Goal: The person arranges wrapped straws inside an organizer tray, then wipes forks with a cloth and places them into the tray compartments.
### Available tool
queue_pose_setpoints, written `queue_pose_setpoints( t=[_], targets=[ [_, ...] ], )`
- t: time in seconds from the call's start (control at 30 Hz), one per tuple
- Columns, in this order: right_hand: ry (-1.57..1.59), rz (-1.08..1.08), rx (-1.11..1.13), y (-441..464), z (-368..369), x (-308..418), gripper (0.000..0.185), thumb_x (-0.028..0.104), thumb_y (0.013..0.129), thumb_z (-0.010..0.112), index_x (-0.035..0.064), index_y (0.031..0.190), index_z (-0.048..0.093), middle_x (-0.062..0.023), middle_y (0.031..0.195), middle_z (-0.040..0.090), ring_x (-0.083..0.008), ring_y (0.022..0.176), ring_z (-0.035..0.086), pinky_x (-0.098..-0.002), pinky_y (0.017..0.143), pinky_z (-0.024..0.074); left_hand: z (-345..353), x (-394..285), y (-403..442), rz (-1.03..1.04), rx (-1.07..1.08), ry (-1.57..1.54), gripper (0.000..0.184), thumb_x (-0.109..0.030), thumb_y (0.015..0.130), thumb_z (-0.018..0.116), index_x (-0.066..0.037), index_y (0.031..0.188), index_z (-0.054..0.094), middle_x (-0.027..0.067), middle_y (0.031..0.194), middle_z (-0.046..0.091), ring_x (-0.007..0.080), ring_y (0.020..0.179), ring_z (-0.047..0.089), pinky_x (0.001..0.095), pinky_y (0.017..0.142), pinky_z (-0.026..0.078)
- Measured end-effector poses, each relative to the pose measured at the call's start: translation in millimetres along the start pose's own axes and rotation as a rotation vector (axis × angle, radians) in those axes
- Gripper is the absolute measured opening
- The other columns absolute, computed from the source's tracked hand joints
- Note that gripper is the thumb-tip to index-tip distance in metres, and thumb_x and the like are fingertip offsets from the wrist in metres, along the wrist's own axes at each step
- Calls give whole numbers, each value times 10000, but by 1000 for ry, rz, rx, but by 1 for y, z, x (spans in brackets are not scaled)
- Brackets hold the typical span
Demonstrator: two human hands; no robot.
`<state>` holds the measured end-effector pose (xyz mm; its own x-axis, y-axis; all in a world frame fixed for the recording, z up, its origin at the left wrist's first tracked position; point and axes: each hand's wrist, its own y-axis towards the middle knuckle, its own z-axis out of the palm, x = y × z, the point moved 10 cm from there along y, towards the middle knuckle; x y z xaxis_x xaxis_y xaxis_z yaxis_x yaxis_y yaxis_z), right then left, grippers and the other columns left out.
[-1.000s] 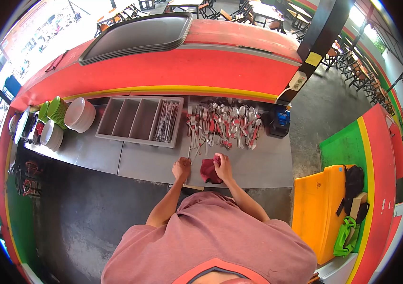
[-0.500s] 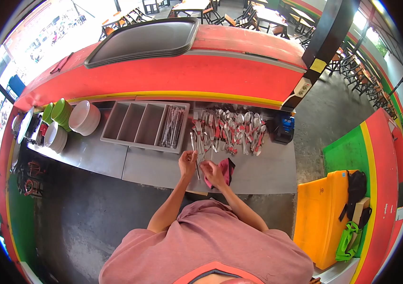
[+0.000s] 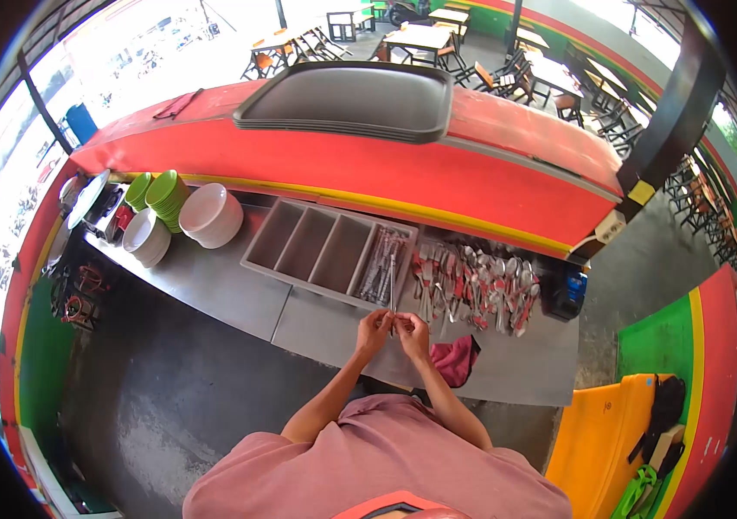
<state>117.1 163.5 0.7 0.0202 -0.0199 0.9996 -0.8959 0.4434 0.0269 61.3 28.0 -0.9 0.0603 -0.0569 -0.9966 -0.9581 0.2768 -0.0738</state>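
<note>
My left hand (image 3: 374,333) and my right hand (image 3: 412,334) are close together over the front of the steel counter. Both are closed in a pinch on the lower end of a slim silver piece of cutlery (image 3: 393,281), which points away from me; whether it is one piece or a pair I cannot tell. Beyond it is a grey cutlery tray (image 3: 295,278), its right compartment filled with bundled cutlery (image 3: 381,265). Loose spoons and forks (image 3: 477,281), several with red parts, lie in a spread to the right. Beside my right hand lies a dark pink cloth (image 3: 453,362).
White bowls (image 3: 211,216) and green bowls (image 3: 167,199) are stacked at the left. Black serving trays (image 3: 347,99) lie on the red ledge behind the counter. A dark blue-and-black object (image 3: 566,296) stands at the right end, and a yellow container (image 3: 602,437) below.
My hands have come together on the cutlery, which was mainly in my left hand. My right hand has moved away from the pink cloth. The whole view has turned and shifted.
</note>
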Motion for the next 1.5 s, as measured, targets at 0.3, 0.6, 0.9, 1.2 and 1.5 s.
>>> queue_pose_setpoints(
  t=[0.3, 0.6, 0.9, 1.2, 1.5],
  targets=[
    [-57, 16, -112, 46, 43, -12, 194, 138, 885, 701, -5, 1012, 677, -61, 793, 696, -103, 673, 644, -248, 602, 523, -36, 3, 31, -77, 141, 161, 264, -168, 919, 629, -20, 1137, 644, 112, 847, 703, 178, 712, 679, 318, 621, 534],
    [-112, 39, -158, 58, 51, -23, 205, 138, 849, 708, 10, 1006, 684, -72, 808, 698, -136, 714, 658, -285, 646, 516, -59, -4, 61, 78, 19, 434, 291, -279, 865, 683, -100, 1092, 645, 138, 770, 707, 328, 753, 701, 434, 658, 532],
    [-183, 73, -139, 52, 56, -22, 159, 34, 881, 625, -16, 1030, 643, -69, 849, 685, -116, 728, 659, -264, 646, 538, -54, -21, 82, 151, 133, 613, 349, -311, 889, 646, -152, 1193, 584, 127, 736, 693, 373, 734, 677, 493, 652, 523],
    [-151, 113, -158, 45, 53, -20, 198, 25, 885, 583, 18, 1078, 626, -47, 899, 693, -114, 742, 668, -249, 625, 525, -55, -23, 96, 144, 175, 704, 399, -380, 900, 620, -139, 1216, 581, 133, 803, 710, 373, 755, 687, 483, 646, 538],
    [-32, 167, -292, 33, 36, -12, 180, 84, 911, 607, 38, 1083, 635, -31, 891, 688, -98, 723, 649, -223, 571, 474, -61, -19, 93, 150, 178, 631, 435, -409, 894, 626, -164, 1245, 552, 165, 765, 694, 406, 738, 678, 517, 654, 535]
  ],
)
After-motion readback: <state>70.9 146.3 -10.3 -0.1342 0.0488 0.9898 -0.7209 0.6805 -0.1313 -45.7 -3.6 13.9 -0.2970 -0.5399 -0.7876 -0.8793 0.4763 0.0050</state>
